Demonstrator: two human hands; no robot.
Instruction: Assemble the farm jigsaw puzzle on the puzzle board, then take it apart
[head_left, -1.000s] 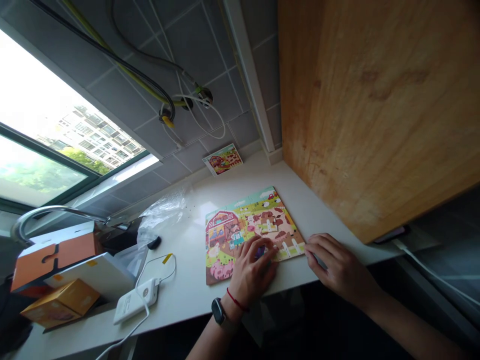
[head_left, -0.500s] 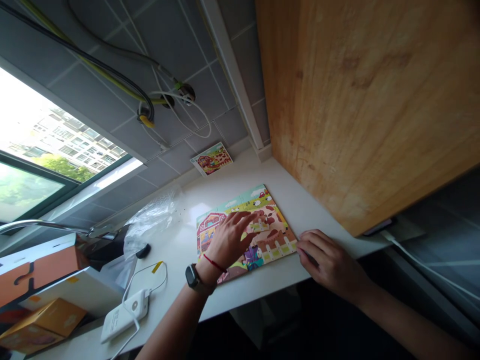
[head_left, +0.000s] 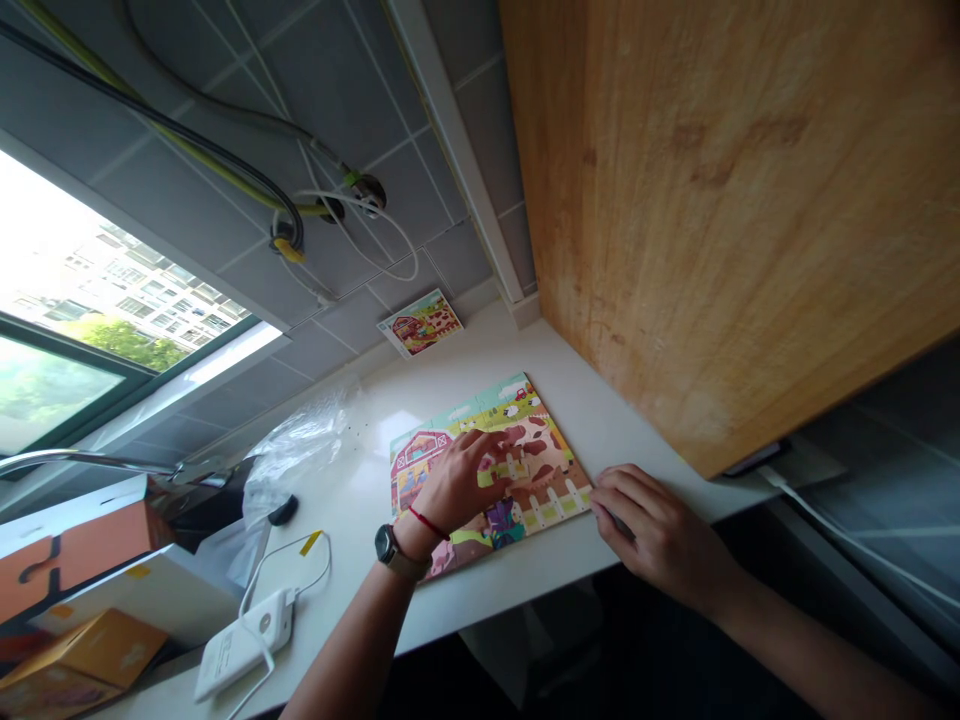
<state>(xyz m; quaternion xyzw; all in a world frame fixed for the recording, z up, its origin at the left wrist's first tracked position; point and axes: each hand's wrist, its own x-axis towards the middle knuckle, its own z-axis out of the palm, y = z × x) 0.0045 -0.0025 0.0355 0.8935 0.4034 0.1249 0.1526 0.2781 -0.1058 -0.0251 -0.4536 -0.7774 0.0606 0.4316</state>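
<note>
A farm-scene jigsaw puzzle (head_left: 469, 410) lies on the white counter, with a red barn, sheep, a brown-spotted cow and a white fence. My left hand (head_left: 459, 482), wearing a watch and a red cord, is over its middle. Thumb and index finger are around a puzzle piece (head_left: 514, 466) with a bit of fence on it. Whether that piece is flat in the picture I cannot tell; the palm hides part of the puzzle. At the puzzle's lower right corner rests my right hand (head_left: 651, 525), fingers curled and fingertips by the edge. What its fingers enclose is hidden.
A small picture card (head_left: 421, 323) of the same scene leans against the wall. Clear plastic wrap (head_left: 304, 430), a white power bank (head_left: 247, 640) with a cable, and boxes (head_left: 97, 560) are on the left. A large wooden panel (head_left: 720, 220) bounds the right side.
My left hand's fingers have shifted slightly, with the piece between them sitting a little lower over the cow. My right hand stays at the corner. The view has tilted slightly.
</note>
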